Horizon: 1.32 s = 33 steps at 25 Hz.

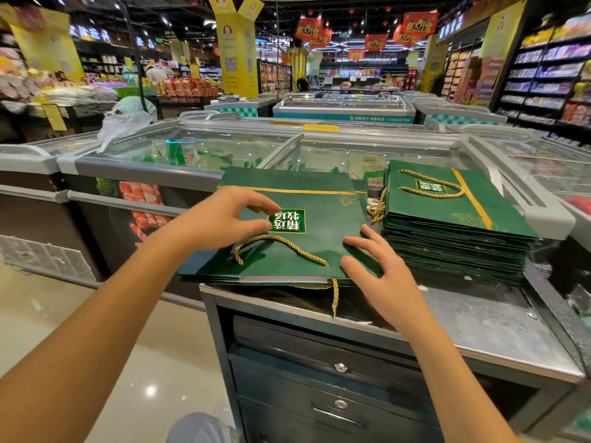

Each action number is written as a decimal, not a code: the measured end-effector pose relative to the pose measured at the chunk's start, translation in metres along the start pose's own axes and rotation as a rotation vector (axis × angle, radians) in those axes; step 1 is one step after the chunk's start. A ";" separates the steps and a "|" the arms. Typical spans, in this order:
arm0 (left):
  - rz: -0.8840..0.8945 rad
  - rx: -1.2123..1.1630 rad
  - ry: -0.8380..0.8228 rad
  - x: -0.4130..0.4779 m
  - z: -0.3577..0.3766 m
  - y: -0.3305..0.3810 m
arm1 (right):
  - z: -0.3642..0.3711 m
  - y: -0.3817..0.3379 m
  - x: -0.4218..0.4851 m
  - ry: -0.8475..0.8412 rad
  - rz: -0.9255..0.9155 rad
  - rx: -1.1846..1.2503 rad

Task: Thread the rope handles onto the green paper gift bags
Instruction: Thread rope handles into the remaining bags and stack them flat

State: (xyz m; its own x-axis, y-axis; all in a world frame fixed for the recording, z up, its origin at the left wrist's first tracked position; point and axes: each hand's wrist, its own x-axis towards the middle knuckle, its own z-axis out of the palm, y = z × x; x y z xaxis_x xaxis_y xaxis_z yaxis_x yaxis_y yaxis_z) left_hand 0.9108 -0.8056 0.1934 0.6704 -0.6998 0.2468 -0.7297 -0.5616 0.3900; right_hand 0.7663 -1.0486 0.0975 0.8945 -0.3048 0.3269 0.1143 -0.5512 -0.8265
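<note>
Green bag (329, 219) flat on the surface (479, 321), long axis left-right, handle (287, 243) edge nearest the person, left corner overhanging. Stack (447, 244) just right. Right hand (383, 279) spread, resting on the bag. Left hand (220, 219) curled at the label, grip unclear.

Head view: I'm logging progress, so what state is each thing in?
Front bag: flat, handle threaded on top face.
Lower rope end: hangs over counter edge.
Right stack: bags flat, top one threaded.
Left hand: open, fingers touching bag.
Right hand: open, resting on bag.
Drawers: shut.
</note>
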 end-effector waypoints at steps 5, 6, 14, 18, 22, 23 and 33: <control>0.051 0.149 -0.156 0.015 0.017 0.000 | 0.000 0.001 0.000 -0.044 -0.008 -0.049; 0.077 0.140 -0.146 0.017 0.019 0.003 | 0.000 0.001 -0.001 -0.045 -0.008 -0.053; 0.157 -0.035 -0.031 0.027 -0.008 0.032 | 0.001 0.003 -0.003 -0.041 -0.015 -0.063; 0.157 0.039 -0.035 0.029 -0.021 0.036 | 0.001 0.004 -0.003 -0.032 -0.016 -0.052; 0.159 0.003 0.052 0.027 -0.024 0.037 | 0.001 0.003 -0.003 -0.035 -0.018 -0.051; 0.158 -0.023 0.080 0.027 -0.025 0.038 | 0.001 0.003 -0.003 -0.038 -0.018 -0.055; 0.265 -0.085 0.294 0.031 -0.057 0.046 | 0.001 0.003 -0.003 -0.047 -0.014 -0.063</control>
State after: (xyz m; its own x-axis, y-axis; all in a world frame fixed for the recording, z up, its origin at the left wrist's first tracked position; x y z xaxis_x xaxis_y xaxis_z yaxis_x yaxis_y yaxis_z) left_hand 0.9060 -0.8281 0.2701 0.4792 -0.6523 0.5872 -0.8771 -0.3317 0.3474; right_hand 0.7641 -1.0486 0.0932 0.9124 -0.2609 0.3155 0.1011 -0.6031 -0.7912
